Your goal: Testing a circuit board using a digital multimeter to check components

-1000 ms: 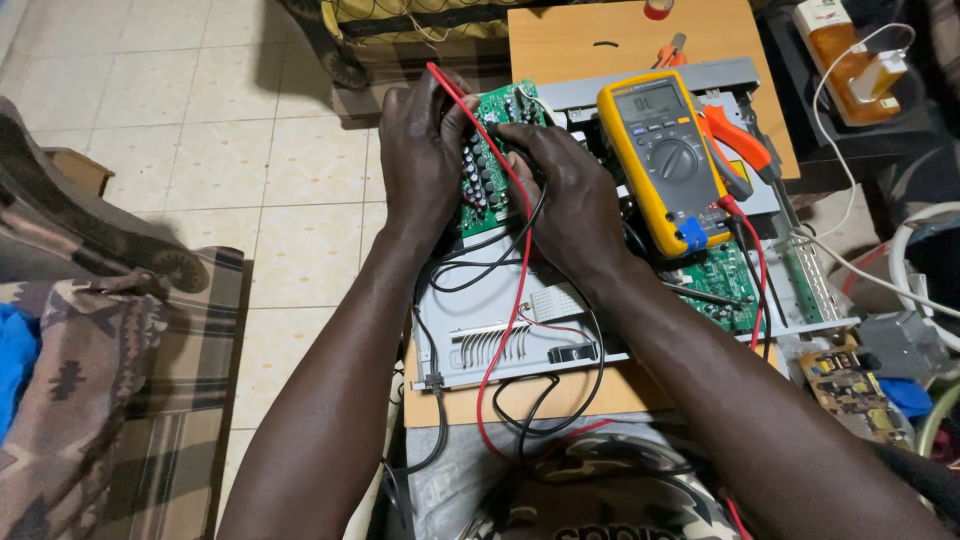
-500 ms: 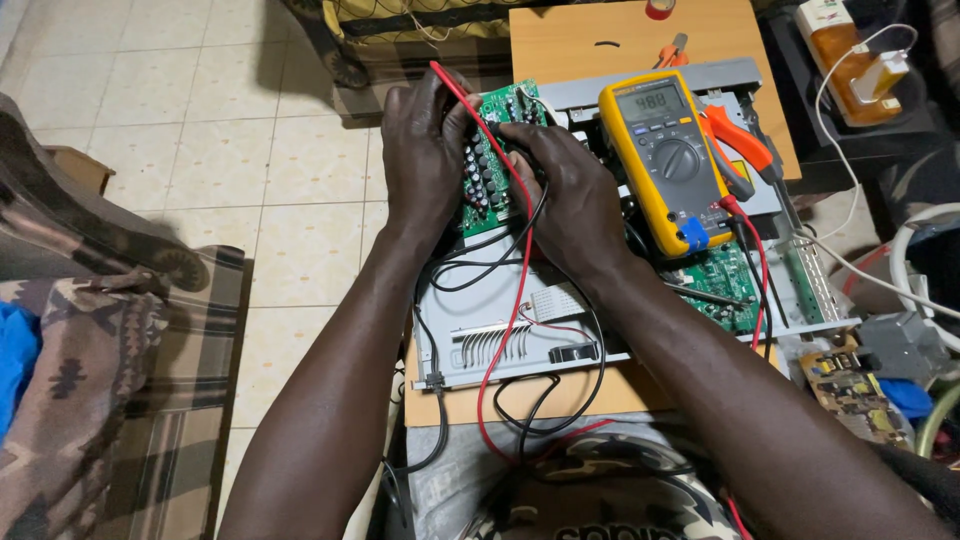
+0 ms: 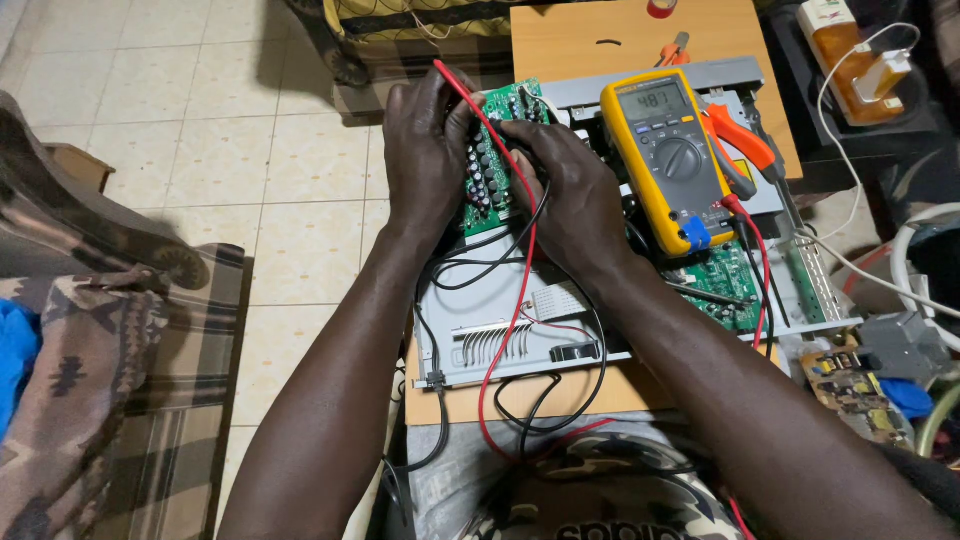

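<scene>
Gripping the green circuit board (image 3: pixel 492 165) from both sides, left hand (image 3: pixel 425 150) and right hand (image 3: pixel 570 195) stay equally near; its long side points toward the bench's far edge.

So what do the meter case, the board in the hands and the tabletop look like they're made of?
Meter: probably a yellow rubbery or plastic shell, matte, around a dark grey face. Board: glossy green laminate, likely fibreglass, studded with dark cylindrical parts. Tabletop: pale wood or wood-look panel, smooth, with faint grain.
</scene>
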